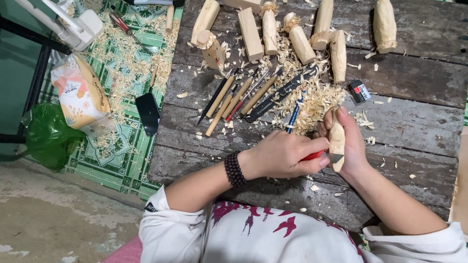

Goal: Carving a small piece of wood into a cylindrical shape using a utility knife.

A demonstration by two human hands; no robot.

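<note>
Two hands meet low over the plank table (414,122), right in front of the person's white top. On the left, the left hand (282,156), a dark bead bracelet (234,169) on its wrist, is clenched around a red-handled carving knife (314,156), whose blade lies against the pale wood. On the right, the right hand (352,146) wraps around a small carved wooden piece (336,139), held upright, thumb at its top. Both fists are pressed close, the workpiece sitting between them. Just beyond the knuckles lies a heap of curly shavings (312,100) with a blue pen (294,116) in it. Left of that, a fan of wooden-handled carving tools (234,97). Farther back, a row of rough wooden blanks (273,29) stands across the boards, and a small black box (359,91) sits to the right.
</note>
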